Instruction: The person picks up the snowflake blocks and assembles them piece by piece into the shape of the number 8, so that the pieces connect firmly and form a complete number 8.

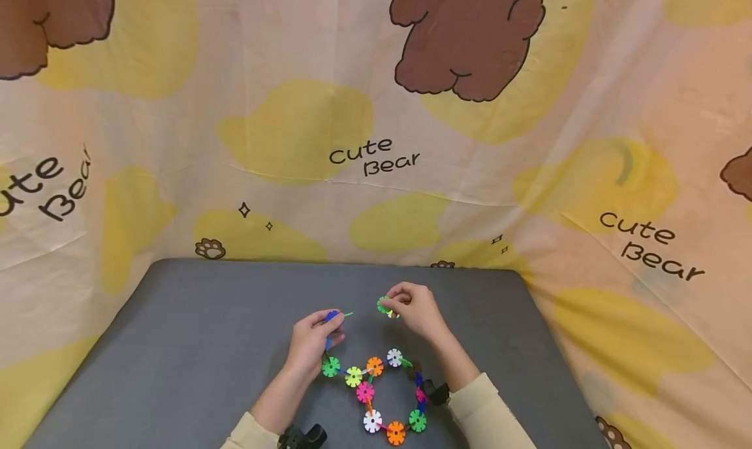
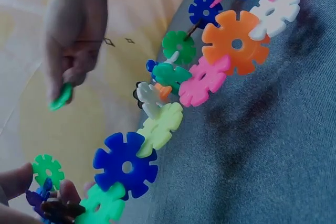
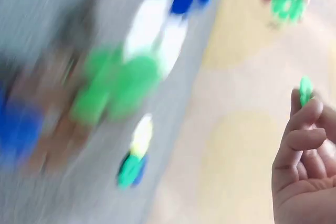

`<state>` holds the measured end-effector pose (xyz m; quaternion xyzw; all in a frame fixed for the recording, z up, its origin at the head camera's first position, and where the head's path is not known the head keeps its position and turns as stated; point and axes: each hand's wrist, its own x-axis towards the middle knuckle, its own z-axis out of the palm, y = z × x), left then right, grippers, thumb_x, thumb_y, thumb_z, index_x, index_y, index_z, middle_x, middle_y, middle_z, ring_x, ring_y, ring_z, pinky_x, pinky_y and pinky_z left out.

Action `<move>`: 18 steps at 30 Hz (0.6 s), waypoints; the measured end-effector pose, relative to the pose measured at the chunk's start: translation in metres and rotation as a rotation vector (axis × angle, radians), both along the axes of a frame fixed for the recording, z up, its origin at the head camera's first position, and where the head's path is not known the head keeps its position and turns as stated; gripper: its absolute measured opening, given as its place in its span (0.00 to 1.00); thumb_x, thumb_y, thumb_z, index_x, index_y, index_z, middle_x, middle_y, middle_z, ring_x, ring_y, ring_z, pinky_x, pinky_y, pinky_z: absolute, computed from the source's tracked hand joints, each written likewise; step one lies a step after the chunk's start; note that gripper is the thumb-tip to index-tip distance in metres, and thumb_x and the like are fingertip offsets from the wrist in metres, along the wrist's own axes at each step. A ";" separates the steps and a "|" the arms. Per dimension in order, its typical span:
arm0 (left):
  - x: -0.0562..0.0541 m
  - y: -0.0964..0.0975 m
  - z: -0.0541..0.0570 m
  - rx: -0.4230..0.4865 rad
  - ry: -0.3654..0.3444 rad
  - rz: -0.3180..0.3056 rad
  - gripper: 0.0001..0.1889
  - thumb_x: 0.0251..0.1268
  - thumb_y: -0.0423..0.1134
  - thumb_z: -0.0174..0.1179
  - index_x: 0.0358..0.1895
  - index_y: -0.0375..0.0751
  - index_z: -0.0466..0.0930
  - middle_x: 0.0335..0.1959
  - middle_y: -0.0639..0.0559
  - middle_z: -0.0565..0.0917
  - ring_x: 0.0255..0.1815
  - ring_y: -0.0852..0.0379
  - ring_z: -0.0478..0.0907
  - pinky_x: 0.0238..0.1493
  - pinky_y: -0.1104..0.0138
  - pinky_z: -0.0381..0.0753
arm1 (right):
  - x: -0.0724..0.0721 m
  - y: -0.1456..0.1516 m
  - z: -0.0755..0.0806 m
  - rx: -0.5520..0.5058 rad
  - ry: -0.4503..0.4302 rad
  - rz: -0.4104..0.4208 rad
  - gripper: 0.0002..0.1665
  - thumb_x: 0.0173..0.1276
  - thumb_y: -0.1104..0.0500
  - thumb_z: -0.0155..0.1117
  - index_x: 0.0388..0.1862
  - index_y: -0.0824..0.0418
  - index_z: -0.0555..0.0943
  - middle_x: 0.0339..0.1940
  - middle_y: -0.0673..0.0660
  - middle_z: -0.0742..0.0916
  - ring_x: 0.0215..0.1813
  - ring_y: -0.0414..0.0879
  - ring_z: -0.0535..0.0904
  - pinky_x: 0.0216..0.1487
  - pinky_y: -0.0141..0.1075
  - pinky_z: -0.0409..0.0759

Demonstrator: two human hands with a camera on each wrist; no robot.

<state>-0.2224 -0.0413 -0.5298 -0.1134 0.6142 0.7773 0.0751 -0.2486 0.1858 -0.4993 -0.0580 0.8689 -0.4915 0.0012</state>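
Note:
My left hand (image 1: 308,341) pinches a blue notched disc (image 1: 333,316) at one end of a chain of plastic snowflake discs. A green disc (image 2: 48,171) stands out from that end, seen edge-on in the head view. To the right and slightly higher, my right hand (image 1: 416,309) pinches a loose-looking green disc (image 3: 305,91) between thumb and fingers, apart from the chain. A whitish-yellow bit shows under those fingers in the head view; what it belongs to cannot be told. From the left hand the chain runs down through a green disc (image 1: 331,367) and a yellow disc (image 1: 354,376).
The chain joins a closed ring on the grey table (image 1: 205,357), with orange (image 1: 396,433), white (image 1: 373,421), pink (image 1: 365,391) and green discs (image 1: 418,421). A bear-printed cloth (image 1: 282,129) hangs behind and beside the table. A dark wrist camera (image 1: 436,392) partly covers the ring's right side.

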 end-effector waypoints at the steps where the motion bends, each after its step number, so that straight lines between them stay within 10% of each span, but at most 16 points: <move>1: 0.000 0.000 0.001 -0.002 0.003 -0.001 0.19 0.68 0.31 0.65 0.56 0.21 0.77 0.32 0.50 0.84 0.37 0.54 0.83 0.40 0.62 0.88 | 0.003 -0.006 0.002 -0.004 0.012 0.005 0.09 0.67 0.53 0.72 0.37 0.56 0.85 0.27 0.58 0.90 0.28 0.47 0.83 0.27 0.35 0.75; 18: 0.008 0.000 0.009 -0.027 0.020 -0.009 0.18 0.64 0.37 0.70 0.50 0.26 0.81 0.33 0.49 0.86 0.35 0.53 0.82 0.42 0.61 0.88 | 0.014 -0.048 -0.014 -0.168 0.002 -0.037 0.08 0.68 0.57 0.71 0.40 0.60 0.87 0.28 0.53 0.90 0.32 0.61 0.86 0.31 0.35 0.83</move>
